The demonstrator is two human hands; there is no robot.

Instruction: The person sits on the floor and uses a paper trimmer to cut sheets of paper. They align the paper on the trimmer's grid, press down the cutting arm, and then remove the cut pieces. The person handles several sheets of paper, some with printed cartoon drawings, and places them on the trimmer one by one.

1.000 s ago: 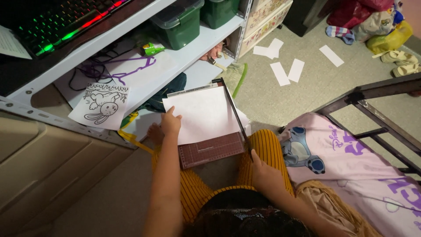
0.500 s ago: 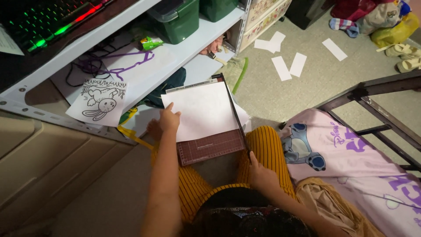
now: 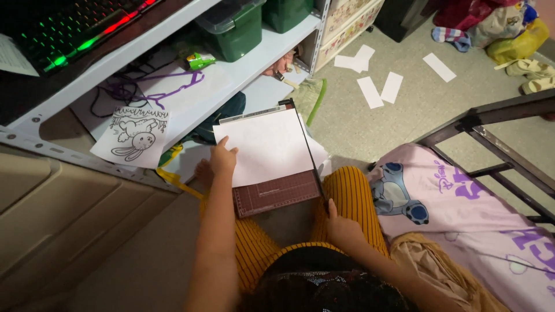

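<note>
Right now I see a paper cutter lying across my lap at the centre of the frame, its long axis running from lower left to upper right, the dark-red gridded base end nearest me and the far end pointing toward the shelf. One white sheet lies flat on it and covers most of the board; the black blade arm runs along the board's right edge, lying down against it.

My left hand reaches forward from the lower middle of the frame, forearm almost straight up the picture, fingers bent and pressing on the sheet's left edge. My right hand sits lower, just right of the cutter's near corner, resting on my striped orange trouser leg; its fingers are loosely curled and I cannot tell whether it grips the blade handle.

Four white paper strips lie scattered on the floor in the upper right. One rabbit drawing lies on the white shelf at left, and two green bins stand on the shelf at the top. A pink printed blanket fills the lower right.
</note>
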